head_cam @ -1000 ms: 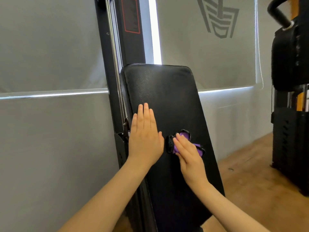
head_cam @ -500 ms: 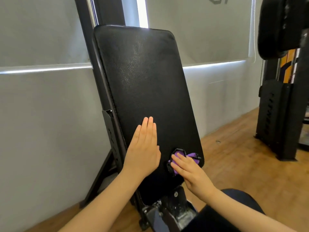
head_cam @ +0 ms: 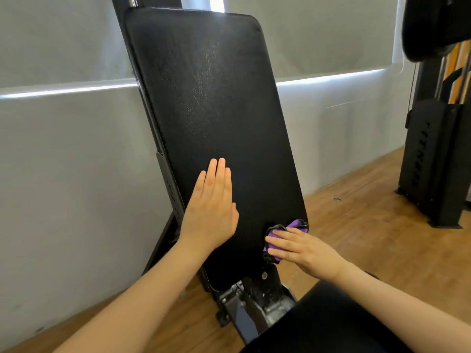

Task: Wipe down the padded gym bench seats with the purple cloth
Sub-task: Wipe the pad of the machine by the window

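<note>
A tall black padded backrest (head_cam: 211, 110) stands steeply tilted in the middle of the view. My left hand (head_cam: 212, 210) lies flat on its lower left part, fingers straight and together. My right hand (head_cam: 303, 249) presses the purple cloth (head_cam: 294, 224) with a dark edge against the pad's lower right corner, fingers stretched out over it; most of the cloth is hidden under the hand. A second black padded seat (head_cam: 328, 324) fills the bottom right, below my right forearm.
The bench's metal hinge bracket (head_cam: 257, 301) sits under the backrest. A black upright frame (head_cam: 165, 174) runs behind its left edge. A black weight machine (head_cam: 433, 159) stands on the wooden floor (head_cam: 369, 238) at right. Grey blinds cover the wall behind.
My right hand slid the cloth down the backrest from its middle to the lower right corner. My left hand moved down the pad too, and the view tilted downward.
</note>
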The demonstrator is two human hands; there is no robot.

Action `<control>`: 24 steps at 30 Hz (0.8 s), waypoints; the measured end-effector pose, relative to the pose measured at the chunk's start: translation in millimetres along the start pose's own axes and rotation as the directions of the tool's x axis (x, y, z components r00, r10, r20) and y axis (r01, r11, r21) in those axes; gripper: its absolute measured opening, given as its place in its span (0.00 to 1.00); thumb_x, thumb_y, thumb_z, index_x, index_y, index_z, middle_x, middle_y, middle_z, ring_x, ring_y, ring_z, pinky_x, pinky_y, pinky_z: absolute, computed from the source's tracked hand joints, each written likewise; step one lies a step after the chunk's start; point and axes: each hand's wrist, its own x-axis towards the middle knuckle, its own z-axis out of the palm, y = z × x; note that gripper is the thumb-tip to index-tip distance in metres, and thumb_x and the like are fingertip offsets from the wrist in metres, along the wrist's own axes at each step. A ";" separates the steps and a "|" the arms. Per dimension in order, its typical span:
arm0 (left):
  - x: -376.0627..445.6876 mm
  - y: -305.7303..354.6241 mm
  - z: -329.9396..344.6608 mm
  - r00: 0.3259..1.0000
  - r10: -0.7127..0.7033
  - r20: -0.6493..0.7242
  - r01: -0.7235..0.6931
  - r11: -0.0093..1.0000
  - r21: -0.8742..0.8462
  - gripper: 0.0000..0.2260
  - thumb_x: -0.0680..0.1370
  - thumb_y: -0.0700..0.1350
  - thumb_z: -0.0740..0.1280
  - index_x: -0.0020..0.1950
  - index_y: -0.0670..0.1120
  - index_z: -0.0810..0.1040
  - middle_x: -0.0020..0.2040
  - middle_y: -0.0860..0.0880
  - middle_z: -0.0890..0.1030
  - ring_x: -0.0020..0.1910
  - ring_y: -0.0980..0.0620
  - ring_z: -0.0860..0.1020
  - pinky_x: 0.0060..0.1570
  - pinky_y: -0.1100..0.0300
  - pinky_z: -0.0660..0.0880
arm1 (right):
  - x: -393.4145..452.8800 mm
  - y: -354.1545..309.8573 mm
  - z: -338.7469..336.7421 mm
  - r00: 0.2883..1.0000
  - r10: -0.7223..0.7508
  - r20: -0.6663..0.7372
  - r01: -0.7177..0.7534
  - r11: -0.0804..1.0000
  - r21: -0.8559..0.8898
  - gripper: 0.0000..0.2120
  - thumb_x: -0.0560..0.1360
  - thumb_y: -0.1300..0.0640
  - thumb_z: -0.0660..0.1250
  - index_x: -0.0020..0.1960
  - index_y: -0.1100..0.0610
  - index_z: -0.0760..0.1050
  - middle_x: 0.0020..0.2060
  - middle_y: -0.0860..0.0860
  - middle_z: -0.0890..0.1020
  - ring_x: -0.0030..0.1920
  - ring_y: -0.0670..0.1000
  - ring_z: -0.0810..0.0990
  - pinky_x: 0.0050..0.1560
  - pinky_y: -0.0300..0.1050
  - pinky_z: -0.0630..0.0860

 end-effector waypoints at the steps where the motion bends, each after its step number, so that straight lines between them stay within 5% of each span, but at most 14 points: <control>1: 0.0 -0.1 0.1 1.000 0.001 -0.002 -0.001 1.000 -0.004 0.33 0.73 0.50 0.66 0.72 0.33 0.64 0.73 0.34 0.64 0.73 0.37 0.62 0.71 0.46 0.56 | -0.7 2.7 -3.8 0.999 0.007 0.038 -0.007 1.000 -0.001 0.41 0.59 0.66 0.78 0.68 0.51 0.65 0.65 0.51 0.74 0.68 0.52 0.67 0.66 0.52 0.65; 6: -0.2 -0.8 0.0 1.000 -0.002 -0.011 0.002 0.999 -0.038 0.33 0.72 0.50 0.69 0.71 0.34 0.66 0.72 0.34 0.66 0.72 0.37 0.64 0.70 0.46 0.58 | -1.5 7.2 -9.6 0.995 0.022 0.101 -0.025 0.999 0.033 0.48 0.56 0.64 0.80 0.70 0.49 0.61 0.67 0.47 0.70 0.70 0.48 0.64 0.67 0.50 0.62; 11: 0.2 -1.1 -1.3 1.000 -0.007 -0.016 0.007 0.998 -0.056 0.33 0.71 0.50 0.70 0.71 0.34 0.66 0.71 0.34 0.67 0.72 0.37 0.65 0.69 0.45 0.58 | 3.8 2.7 -27.2 0.991 0.113 0.074 -0.114 0.993 0.023 0.41 0.50 0.65 0.82 0.61 0.50 0.76 0.61 0.48 0.78 0.63 0.48 0.74 0.64 0.47 0.64; 17: 4.8 -6.0 -7.0 0.999 0.036 -0.017 -0.038 0.992 -0.118 0.35 0.67 0.50 0.74 0.69 0.34 0.69 0.69 0.35 0.70 0.69 0.38 0.69 0.67 0.44 0.61 | 55.8 27.4 -54.9 0.925 0.340 -0.172 -0.296 0.926 0.235 0.38 0.59 0.75 0.75 0.66 0.55 0.72 0.64 0.53 0.75 0.65 0.53 0.72 0.63 0.50 0.70; 19: 22.1 -20.7 -15.2 0.995 0.057 -0.080 -0.066 0.993 -0.103 0.30 0.70 0.51 0.68 0.68 0.35 0.72 0.69 0.37 0.71 0.69 0.39 0.69 0.70 0.46 0.61 | 89.3 45.3 -76.3 0.891 0.385 -0.240 -0.332 0.914 0.233 0.33 0.61 0.77 0.72 0.64 0.58 0.75 0.63 0.56 0.76 0.63 0.55 0.74 0.61 0.54 0.69; 21: 55.1 -47.6 -26.4 0.989 -0.023 -0.148 0.009 0.996 -0.094 0.29 0.72 0.51 0.57 0.68 0.34 0.72 0.69 0.36 0.71 0.70 0.38 0.68 0.70 0.45 0.58 | 127.9 67.9 -99.0 0.856 0.395 -0.334 -0.337 0.916 0.219 0.25 0.66 0.74 0.67 0.62 0.61 0.76 0.61 0.58 0.77 0.61 0.59 0.76 0.62 0.54 0.67; 24: 99.8 -85.9 -37.7 0.976 -0.130 -0.176 0.122 0.991 -0.055 0.29 0.73 0.50 0.60 0.69 0.33 0.69 0.71 0.35 0.68 0.71 0.37 0.65 0.70 0.43 0.58 | 187.6 102.2 -134.7 0.802 0.384 -0.458 -0.316 0.923 0.221 0.18 0.72 0.67 0.59 0.60 0.63 0.78 0.59 0.60 0.78 0.59 0.60 0.77 0.64 0.46 0.65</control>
